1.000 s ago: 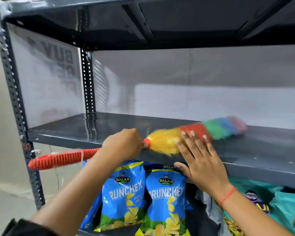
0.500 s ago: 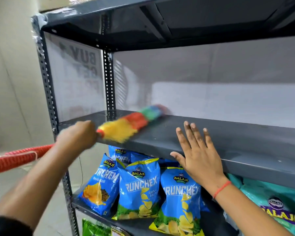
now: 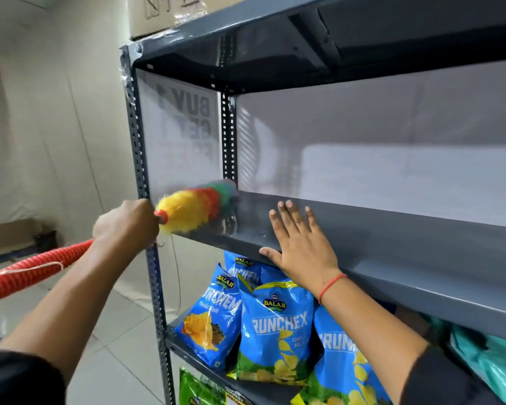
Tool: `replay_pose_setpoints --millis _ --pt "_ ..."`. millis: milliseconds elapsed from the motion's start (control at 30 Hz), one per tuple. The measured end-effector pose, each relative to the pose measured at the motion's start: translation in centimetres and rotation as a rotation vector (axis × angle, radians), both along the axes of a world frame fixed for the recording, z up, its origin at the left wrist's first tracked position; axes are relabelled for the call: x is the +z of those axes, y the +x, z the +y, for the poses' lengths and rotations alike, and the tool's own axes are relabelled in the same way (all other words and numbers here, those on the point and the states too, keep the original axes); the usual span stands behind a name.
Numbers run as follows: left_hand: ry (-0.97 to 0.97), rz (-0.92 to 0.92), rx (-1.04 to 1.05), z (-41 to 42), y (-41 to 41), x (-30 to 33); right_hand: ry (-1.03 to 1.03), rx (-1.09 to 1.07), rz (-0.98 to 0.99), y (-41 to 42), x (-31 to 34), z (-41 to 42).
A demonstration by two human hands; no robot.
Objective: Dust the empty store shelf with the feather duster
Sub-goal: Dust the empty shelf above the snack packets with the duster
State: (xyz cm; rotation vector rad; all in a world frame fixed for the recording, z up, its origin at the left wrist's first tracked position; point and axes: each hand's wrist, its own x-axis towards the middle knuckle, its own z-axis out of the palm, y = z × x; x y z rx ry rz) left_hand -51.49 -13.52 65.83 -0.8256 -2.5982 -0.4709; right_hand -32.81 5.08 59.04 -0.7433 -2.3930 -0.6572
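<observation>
You are in the sweeping step: your left hand is closed in a fist around the red ribbed handle of the feather duster, just behind the fluffy head, and the long end of that handle trails off past your forearm to the lower left. The duster's yellow, red and green head lies on the empty shelf at its far left end, its tip tucked into the rear corner by the perforated upright; the head is blurred, so it looks to be mid-stroke. Your right hand rests flat on the shelf's front lip, fingers straight and slightly spread, thumb out along the edge, gripping nothing. The corner seems to be the end of a pass, so the next move likely calls for drawing the head back toward the right across the grey surface, keeping it pressed lightly down. Your flat hand sits in that path; lift or slide it aside. The blue chip bags sit on the shelf below, clear of the work.
</observation>
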Motion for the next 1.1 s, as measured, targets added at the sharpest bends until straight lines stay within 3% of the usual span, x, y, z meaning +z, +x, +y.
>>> replay_pose_setpoints --millis 167,233,400,533,633,733,833,967,1100 --pt "-0.107 -0.045 -0.114 -0.1 0.2 -1.5 -0.067 0.065 -0.038 -4.1 0.2 -0.2" --pt "-0.150 -0.028 -0.078 -0.5 -1.0 -1.5 0.004 0.002 -0.083 -4.6 0.3 -0.5" --pt "-0.032 0.138 0.013 -1.1 -4.7 0.5 0.043 -0.010 -0.123 -4.2 0.2 -0.3" --pt "-0.030 0.051 -0.112 -1.8 -5.9 0.0 0.051 -0.002 -0.109 -4.3 0.0 -0.3" --pt "-0.085 -0.034 -0.039 -2.5 -7.3 -0.1 0.048 0.005 -0.104 -4.3 0.1 -0.3" --pt "-0.040 0.038 0.039 -2.7 -7.9 0.1 0.047 0.001 -0.098 -4.3 0.0 -0.2" --pt "0.006 0.128 -0.039 -2.5 -7.4 -0.3 0.078 -0.022 -0.098 -4.4 -0.1 -0.1" --pt "-0.038 -0.008 -0.077 -2.7 -8.5 -0.8 0.069 -0.016 -0.101 -4.2 0.0 -0.3" --pt "0.018 0.040 0.020 -2.2 -9.4 -1.3 0.055 -0.002 -0.088 -4.2 0.0 -0.3"
